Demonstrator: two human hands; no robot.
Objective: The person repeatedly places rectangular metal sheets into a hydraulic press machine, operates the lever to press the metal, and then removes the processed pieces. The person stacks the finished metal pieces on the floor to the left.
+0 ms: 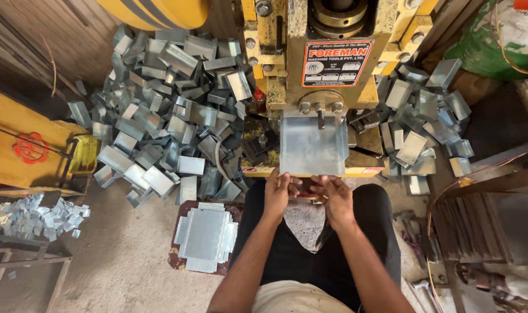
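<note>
A flat grey sheet-metal blank with upturned side edges (313,145) lies on the bed of a yellow press machine (287,75), under its ram. My left hand (277,191) grips the blank's near left edge. At the near right edge is my right hand (333,194), fingers curled on or just below the sheet. Both hands sit close together in front of my black-trousered knees.
A big heap of bent metal boxes (165,104) lies left of the press, a smaller heap (423,127) on the right. A stack of flat cross-shaped blanks (204,236) rests on a stool by my left knee. Small offcuts (35,217) lie at far left.
</note>
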